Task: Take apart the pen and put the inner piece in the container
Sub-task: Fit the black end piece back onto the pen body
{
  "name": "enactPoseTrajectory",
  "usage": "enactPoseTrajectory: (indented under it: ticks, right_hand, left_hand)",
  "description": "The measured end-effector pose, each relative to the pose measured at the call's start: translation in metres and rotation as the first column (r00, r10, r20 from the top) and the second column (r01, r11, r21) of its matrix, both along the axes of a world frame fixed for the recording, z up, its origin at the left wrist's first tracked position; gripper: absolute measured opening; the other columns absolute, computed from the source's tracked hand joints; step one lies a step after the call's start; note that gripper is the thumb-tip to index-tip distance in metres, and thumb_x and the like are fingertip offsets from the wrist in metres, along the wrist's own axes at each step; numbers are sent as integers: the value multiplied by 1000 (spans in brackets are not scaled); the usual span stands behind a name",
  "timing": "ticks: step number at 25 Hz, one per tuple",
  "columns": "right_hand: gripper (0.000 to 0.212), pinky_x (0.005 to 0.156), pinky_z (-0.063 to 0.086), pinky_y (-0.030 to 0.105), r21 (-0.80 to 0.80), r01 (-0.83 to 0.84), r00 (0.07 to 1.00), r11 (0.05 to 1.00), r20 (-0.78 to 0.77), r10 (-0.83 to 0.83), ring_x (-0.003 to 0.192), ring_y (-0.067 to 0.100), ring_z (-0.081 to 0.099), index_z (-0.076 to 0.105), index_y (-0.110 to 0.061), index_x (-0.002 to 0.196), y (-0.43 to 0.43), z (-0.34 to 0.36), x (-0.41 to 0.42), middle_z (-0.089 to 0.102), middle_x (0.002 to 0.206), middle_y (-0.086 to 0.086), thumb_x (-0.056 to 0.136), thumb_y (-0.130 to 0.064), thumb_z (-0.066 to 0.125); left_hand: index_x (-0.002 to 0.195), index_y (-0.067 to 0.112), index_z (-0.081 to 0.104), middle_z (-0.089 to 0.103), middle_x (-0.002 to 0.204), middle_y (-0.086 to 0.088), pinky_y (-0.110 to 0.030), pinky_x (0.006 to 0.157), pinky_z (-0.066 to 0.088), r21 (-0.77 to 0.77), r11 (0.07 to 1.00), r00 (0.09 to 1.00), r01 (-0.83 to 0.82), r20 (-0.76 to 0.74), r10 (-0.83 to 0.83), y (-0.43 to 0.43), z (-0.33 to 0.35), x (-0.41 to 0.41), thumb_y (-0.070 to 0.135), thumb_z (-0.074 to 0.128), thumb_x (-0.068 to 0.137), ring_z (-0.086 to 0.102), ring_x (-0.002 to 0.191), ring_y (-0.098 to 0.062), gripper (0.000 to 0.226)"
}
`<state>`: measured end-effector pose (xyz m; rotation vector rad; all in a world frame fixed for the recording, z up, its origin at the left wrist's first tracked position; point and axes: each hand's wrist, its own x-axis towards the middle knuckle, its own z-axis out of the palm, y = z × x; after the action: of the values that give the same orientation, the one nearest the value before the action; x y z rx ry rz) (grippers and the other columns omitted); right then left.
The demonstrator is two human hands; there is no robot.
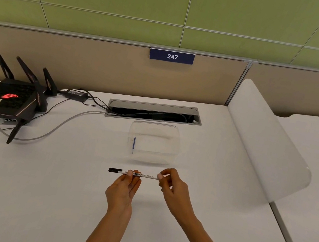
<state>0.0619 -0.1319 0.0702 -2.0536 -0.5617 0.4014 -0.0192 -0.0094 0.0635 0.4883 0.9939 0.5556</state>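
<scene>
I see both hands over the white table (39,195), holding one pen (144,175) level between them, just above the table surface or resting on it; I cannot tell which. The pen lies left to right, white-barrelled with dark print along it and a black cap (115,170) at its left end.

My left hand (124,189) comes up from below with the palm turned upward. Its grip is closed lightly round the barrel just right of the cap: the thumb tip presses on the top of the pen, and the fingers (136,183) lie fairly straight beneath it, not curled tight.

My right hand (174,189) has the pen's right end in a fine pinch. The thumb and forefinger tips meet on the end of the barrel, and the other fingers are curled loosely in toward the palm, touching nothing I can make out. The pen looks whole, cap on.

The clear plastic container (150,160) stands on the table just beyond the pen, apart from both hands. A short blue stick (134,143) stands or leans near its left wall. Behind it a cable tray (154,107) is set into the table, and a black router (7,98) with antennas sits well to the left.
</scene>
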Motion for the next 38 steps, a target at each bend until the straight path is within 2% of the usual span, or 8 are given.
enactPoseTrajectory:
  ticks: [5, 9, 15, 20, 25, 31, 35, 38]
  right_hand:
    - [5, 64, 48, 13, 55, 55, 997, 997, 43, -57, 69, -1, 59, 62, -21, 90, 1, -7, -1, 61, 74, -16, 93, -24, 59]
    - [47, 60, 50, 25, -9, 114, 992, 993, -61, -114, 53, 6, 57, 67, -10, 75, 3, -5, 4, 65, 62, -4, 94, -47, 47]
    - [3, 65, 54, 25, 137, 126, 987, 983, -112, -111, 74, 12, 63, 65, -24, 89, 2, -7, -3, 66, 78, -9, 90, -25, 63]
    - [41, 57, 47, 18, 63, 214, 969, 975, -142, -203, 54, 4, 58, 68, -9, 74, 6, -5, 0, 68, 67, -5, 92, -43, 55]
    - [3, 58, 56, 17, 206, 156, 975, 966, -191, -116, 80, 16, 67, 66, -21, 91, 3, -5, -4, 68, 86, -4, 89, -20, 65]
    - [25, 52, 54, 17, 173, 222, 958, 959, -223, -182, 55, 9, 62, 68, -11, 77, 2, -6, -4, 68, 67, 0, 91, -31, 62]
    - [4, 61, 58, 21, 266, 187, 963, 946, -241, -123, 76, 18, 69, 68, -17, 89, 2, -7, -6, 70, 81, 1, 88, -14, 66]
    - [14, 56, 57, 21, 233, 198, 954, 952, -270, -132, 64, 18, 67, 69, -17, 80, 3, -7, -7, 68, 70, 2, 91, -22, 62]
  left_hand:
    - [99, -1, 67, 73, 92, -15, -33, 72, 56, -12, 1000, 1000, -11, 1, 11, -3, 2, -1, 8, 64, 90, 73, 79, -19, 13]
    - [99, -2, 67, 73, 92, -16, -33, 73, 56, -4, 1000, 1000, -1, 0, 1, -5, 2, -4, 7, 64, 90, 74, 74, -17, 13]
    - [97, -1, 67, 73, 89, -14, -31, 69, 57, -11, 999, 999, -38, -27, 37, -4, 2, -5, 8, 65, 90, 73, 76, -18, 11]
    - [97, -1, 67, 73, 91, -15, -32, 71, 56, 8, 1000, 999, -22, -26, 22, -8, 5, -4, 7, 65, 90, 72, 81, -20, 11]
    - [94, 1, 67, 73, 90, -14, -30, 68, 57, 13, 999, 997, -51, -52, 51, -5, 4, -6, 9, 66, 89, 72, 79, -20, 10]
    - [98, -3, 67, 74, 90, -15, -28, 64, 58, 10, 999, 998, -43, -41, 43, -10, 4, -7, 8, 66, 89, 73, 75, -17, 14]
    - [95, 0, 67, 74, 89, -14, -27, 62, 60, 3, 997, 996, -76, -39, 76, -6, 6, -7, 10, 67, 89, 73, 77, -18, 12]
    - [95, -1, 67, 74, 88, -13, -29, 67, 59, 12, 998, 997, -65, -41, 65, -6, 7, -8, 9, 66, 89, 73, 77, -18, 12]
